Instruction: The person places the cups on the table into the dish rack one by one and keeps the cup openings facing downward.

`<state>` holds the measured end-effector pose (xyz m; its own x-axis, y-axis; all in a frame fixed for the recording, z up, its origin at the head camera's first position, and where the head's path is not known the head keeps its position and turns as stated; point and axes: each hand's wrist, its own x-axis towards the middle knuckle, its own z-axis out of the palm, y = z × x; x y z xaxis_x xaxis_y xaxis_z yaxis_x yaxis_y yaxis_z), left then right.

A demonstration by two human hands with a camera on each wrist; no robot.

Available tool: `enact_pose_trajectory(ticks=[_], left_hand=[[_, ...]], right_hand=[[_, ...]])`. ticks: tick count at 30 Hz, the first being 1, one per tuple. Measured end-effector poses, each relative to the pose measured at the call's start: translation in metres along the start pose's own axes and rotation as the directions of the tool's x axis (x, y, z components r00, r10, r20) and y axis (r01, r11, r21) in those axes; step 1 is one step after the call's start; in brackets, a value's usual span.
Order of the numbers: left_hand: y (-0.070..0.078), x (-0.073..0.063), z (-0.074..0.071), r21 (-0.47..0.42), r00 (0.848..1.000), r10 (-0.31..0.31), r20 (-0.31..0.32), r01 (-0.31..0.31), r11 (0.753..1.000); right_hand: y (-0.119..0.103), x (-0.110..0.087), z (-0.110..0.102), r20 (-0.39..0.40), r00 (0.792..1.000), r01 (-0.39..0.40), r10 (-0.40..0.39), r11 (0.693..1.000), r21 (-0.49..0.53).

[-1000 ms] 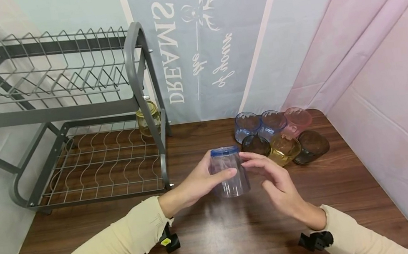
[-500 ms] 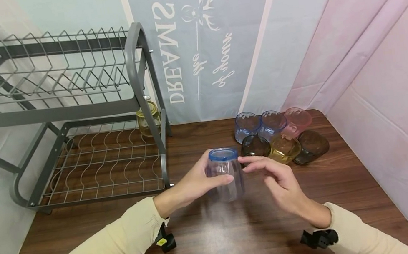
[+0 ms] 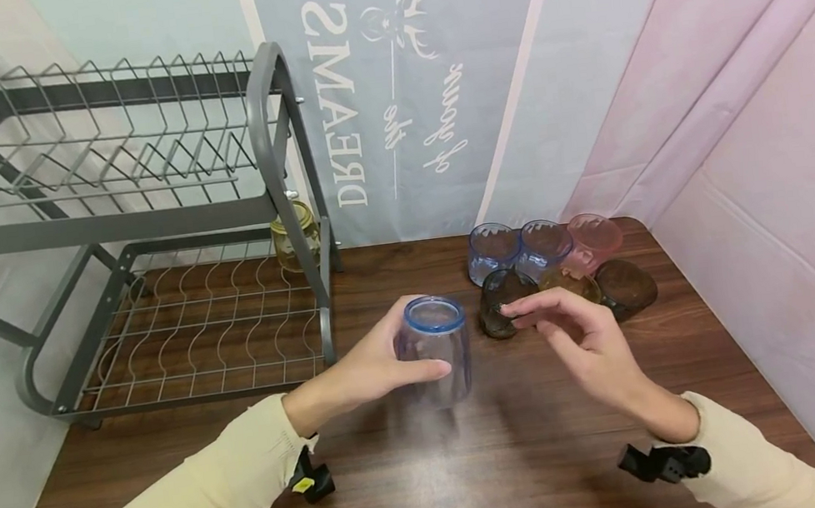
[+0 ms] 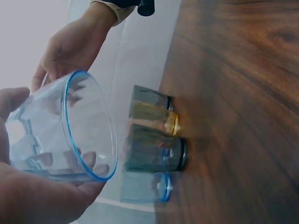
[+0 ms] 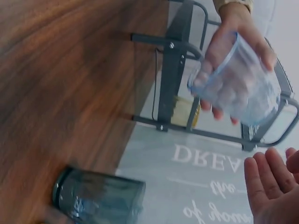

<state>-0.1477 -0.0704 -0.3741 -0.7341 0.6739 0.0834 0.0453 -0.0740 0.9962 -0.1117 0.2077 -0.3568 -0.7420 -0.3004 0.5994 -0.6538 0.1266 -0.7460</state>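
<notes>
Left grip (image 3: pixel 370 367), glass (image 3: pixel 448 346) inside (bluish), above table (image 3: pixel 509 485)

We count seven glasses off the rack: one clear blue-rimmed glass (image 3: pixel 450 351), two blue glasses (image 3: pixel 494 267), one pink glass (image 3: pixel 597 242), one yellow glass (image 4: pixel 152 115), two dark glasses (image 3: pixel 629 287). We log one yellowish vessel (image 3: pixel 288 251), probably a glass, half hidden by a post. Also one two-tier rack (image 3: pixel 103 228), one table (image 3: pixel 470 473), one left hand (image 3: pixel 371 369), one right hand (image 3: pixel 595 346), two sleeves (image 3: pixel 200 487), two black wrist devices (image 3: pixel 665 462).
</notes>
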Motion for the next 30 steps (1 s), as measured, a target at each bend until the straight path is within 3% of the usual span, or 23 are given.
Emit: enact_pose_trajectory(ticks=[7,12,21,27,30], left_hand=[[0.013,-0.014,-0.014,0.033,0.994,0.037,0.099,-0.04,0.999],[0.024,-0.028,-0.025,0.078,0.992,0.047,0.118,-0.056,0.995],[0.038,-0.056,-0.052,0.135,0.992,0.074,0.107,-0.088,0.987],[0.044,-0.073,-0.076,0.204,0.989,0.113,0.094,-0.13,0.97],[0.048,-0.081,-0.087,0.229,0.992,0.103,0.075,-0.118,0.966]], right_hand=[[-0.009,0.005,-0.024,-0.06,0.988,-0.149,0.143,0.981,-0.124],[-0.011,0.009,-0.041,-0.094,0.986,-0.152,0.138,0.974,-0.166],[-0.009,0.012,-0.075,-0.168,0.971,-0.197,0.171,0.968,-0.154],[-0.005,0.014,-0.098,-0.25,0.944,-0.273,0.215,0.936,-0.223],[0.0,0.014,-0.11,-0.273,0.928,-0.321,0.253,0.915,-0.243]])
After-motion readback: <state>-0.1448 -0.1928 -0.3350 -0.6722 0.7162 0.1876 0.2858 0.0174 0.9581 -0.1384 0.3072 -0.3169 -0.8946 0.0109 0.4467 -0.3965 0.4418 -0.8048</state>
